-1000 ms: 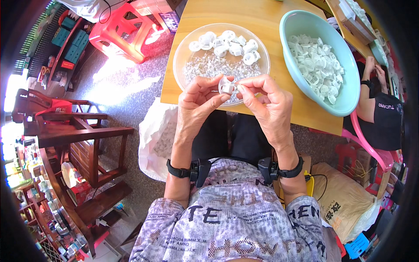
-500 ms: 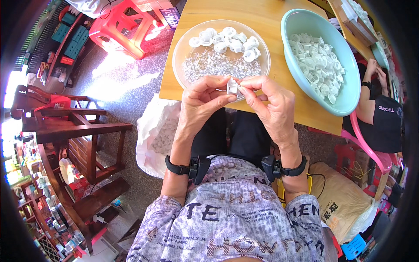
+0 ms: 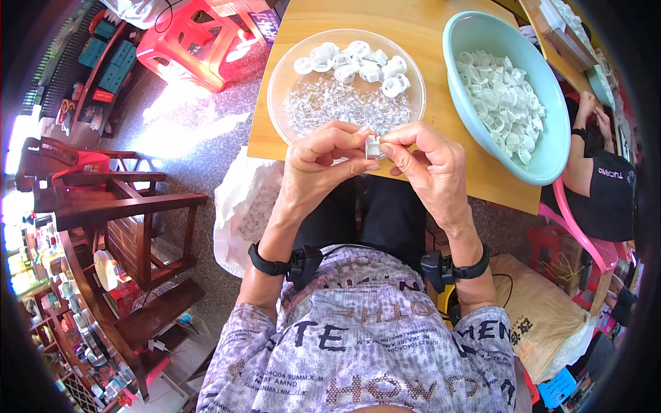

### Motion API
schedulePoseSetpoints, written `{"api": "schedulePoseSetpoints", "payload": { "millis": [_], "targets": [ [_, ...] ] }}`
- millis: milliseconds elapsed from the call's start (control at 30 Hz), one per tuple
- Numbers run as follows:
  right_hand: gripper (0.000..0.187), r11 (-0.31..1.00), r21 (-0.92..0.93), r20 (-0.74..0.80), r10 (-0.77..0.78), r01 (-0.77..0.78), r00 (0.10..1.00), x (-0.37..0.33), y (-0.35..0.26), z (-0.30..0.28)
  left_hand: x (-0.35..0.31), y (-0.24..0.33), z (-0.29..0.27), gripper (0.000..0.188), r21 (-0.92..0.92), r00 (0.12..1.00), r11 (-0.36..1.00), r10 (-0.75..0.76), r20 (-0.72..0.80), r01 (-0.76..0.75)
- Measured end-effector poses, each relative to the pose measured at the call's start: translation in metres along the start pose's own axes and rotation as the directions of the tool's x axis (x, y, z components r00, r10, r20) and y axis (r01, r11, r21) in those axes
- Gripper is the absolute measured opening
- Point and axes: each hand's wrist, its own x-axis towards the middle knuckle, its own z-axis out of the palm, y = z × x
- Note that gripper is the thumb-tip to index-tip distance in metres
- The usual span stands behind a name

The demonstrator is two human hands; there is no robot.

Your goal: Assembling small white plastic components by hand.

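Note:
Between my two hands, over the table's front edge, is a small white plastic part (image 3: 372, 147). My left hand (image 3: 323, 153) pinches it between thumb and fingers. My right hand (image 3: 430, 160) is closed at its right side, thumb and forefinger pressed together; whatever tiny piece they may hold is hidden. Just beyond my hands a clear round tray (image 3: 277, 82) holds several white round plastic parts (image 3: 344, 62) at its far side and a heap of small clear pieces (image 3: 344, 107) nearer me. To the right, a light-green basin (image 3: 463, 103) contains a pile of white plastic parts (image 3: 502, 103).
The wooden table (image 3: 430, 76) carries tray and basin. Below its left corner stands a white sack (image 3: 251, 206) of small parts. Left are a dark wooden chair (image 3: 131, 206) and a red stool (image 3: 200, 45). Another person's arms (image 3: 585, 138) show at far right, near a pink chair (image 3: 582, 224).
The white part has turned between my fingers, now showing a squarer side. My right thumb and forefinger have shifted slightly against its right side.

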Motion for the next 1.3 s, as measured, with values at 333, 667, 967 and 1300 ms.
{"api": "schedulePoseSetpoints", "payload": {
  "millis": [333, 667, 967, 1300],
  "targets": [
    [0.003, 0.965, -0.263, -0.331, -0.079, -0.012, 0.940, 0.014, -0.012, -0.039, 0.053, 0.008, -0.010, 0.042, 0.610, 0.999, 0.791, -0.049, -0.020, 0.051],
    [0.018, 0.730, -0.610, -0.629, -0.210, -0.309, 0.748, 0.024, 0.005, -0.115, 0.097, -0.028, -0.036, 0.029, 0.930, 0.994, 0.355, 0.010, -0.105, 0.095],
    [0.012, 0.887, -0.461, -0.095, -0.070, 0.018, 0.993, 0.033, 0.007, -0.012, 0.078, -0.005, -0.042, 0.026, 0.882, 0.982, 0.451, 0.056, -0.179, 0.135],
    [0.010, 0.658, -0.745, 0.114, -0.034, 0.108, 0.993, 0.040, 0.028, 0.029, 0.020, -0.004, -0.036, 0.025, -0.018, 0.940, 0.991, -0.129, -0.317, 0.130]
  ]
}}
